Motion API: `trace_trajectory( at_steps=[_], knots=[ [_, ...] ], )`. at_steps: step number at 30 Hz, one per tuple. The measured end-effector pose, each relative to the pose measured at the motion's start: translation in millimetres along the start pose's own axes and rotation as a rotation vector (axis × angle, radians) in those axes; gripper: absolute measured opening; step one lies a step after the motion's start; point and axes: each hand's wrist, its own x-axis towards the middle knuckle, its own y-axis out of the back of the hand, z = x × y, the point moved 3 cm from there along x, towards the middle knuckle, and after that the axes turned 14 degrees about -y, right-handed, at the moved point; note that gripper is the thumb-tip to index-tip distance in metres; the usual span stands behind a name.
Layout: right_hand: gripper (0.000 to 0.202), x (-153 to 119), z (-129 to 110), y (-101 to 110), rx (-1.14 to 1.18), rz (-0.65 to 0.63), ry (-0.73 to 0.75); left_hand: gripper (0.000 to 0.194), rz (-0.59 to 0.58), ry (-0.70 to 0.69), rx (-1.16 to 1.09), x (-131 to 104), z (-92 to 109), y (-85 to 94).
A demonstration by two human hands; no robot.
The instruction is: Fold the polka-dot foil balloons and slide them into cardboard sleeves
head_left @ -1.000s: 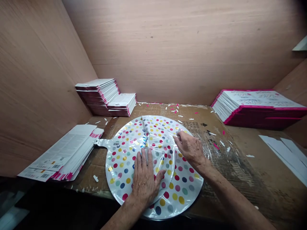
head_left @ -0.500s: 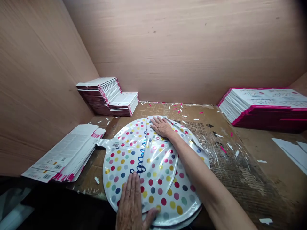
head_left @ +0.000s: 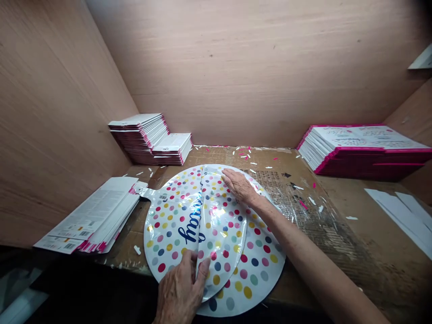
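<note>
A flat, round foil balloon (head_left: 170,229) with coloured dots and blue lettering lies on the bench, its neck to the left. From the right, a flap of it is folded over, the crease running through the lettering. At the near end of the crease, my left hand (head_left: 184,281) pinches the foil between thumb and curled fingers. My right hand (head_left: 239,185) rests on the far part of the flap, fingers stretched out; its thumb is hidden. Beneath the flap, more dotted foil (head_left: 259,270) shows at the right.
Printed cards (head_left: 91,211) are fanned out at the left, close to the balloon's neck. Stacks of folded cards (head_left: 138,139) stand in the back left corner, and a pink-edged pile (head_left: 364,153) at the back right. Paper scraps litter the cardboard surface (head_left: 270,153). White sheets (head_left: 398,216) lie far right.
My left hand has gone from lying flat to pinching the foil near the crease. My right hand has slid right, away from the crease. The view has shifted slightly.
</note>
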Motion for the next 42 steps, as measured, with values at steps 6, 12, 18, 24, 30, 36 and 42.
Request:
trace_trajectory(
  at_steps=[6,12,18,24,30,36,42],
  knots=[
    [0.045,-8,-18,-22,-0.055,-0.119,0.13,0.052,-0.151,0.098,-0.587,-6,-11,-14.3],
    [0.045,8,-43,-25,-0.084,-0.117,0.154,0.061,-0.287,0.183,-0.931,-17,-15,-26.3],
    [0.049,28,-55,-31,-0.069,-0.17,0.09,0.059,-0.272,0.151,-1.02,-21,-6,-36.8],
    [0.06,-93,-43,32,0.213,-0.131,0.188,0.051,-0.135,0.468,-1.202,-32,1,-13.8],
    [0.074,-238,-24,46,0.196,0.113,0.314,0.053,-0.283,0.292,-0.919,-38,-11,14.2],
    [0.073,-231,-8,32,0.127,0.221,0.267,0.053,0.288,-0.509,0.069,33,-8,58.0],
    [0.078,-211,-4,46,0.05,-0.028,0.301,0.055,-0.032,-0.91,0.2,100,-12,19.2]
  ],
)
